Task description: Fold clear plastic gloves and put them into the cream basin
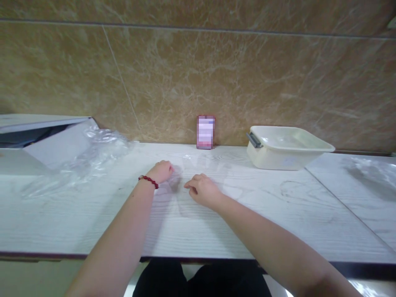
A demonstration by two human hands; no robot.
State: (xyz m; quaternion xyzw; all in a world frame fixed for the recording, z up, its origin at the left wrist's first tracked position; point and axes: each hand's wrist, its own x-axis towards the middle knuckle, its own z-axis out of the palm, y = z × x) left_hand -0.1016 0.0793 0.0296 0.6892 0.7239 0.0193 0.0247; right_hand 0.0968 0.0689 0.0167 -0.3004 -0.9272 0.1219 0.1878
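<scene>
A clear thin plastic bag (173,194) lies flat on the white wood-grain table (93,222), hard to see against it. My left hand (161,170), with a red bead bracelet on the wrist, is curled with its fingers pressed onto the bag's upper left part. My right hand (202,189) is loosely closed, fingertips pinched at the bag's right edge. The two hands sit about a hand's width apart.
A heap of crumpled clear plastic (93,156) lies at the left beside a white box (37,140). A cream plastic tub (287,146) with a grey handle stands at the back right. A small pink card (205,132) leans on the brown marble wall.
</scene>
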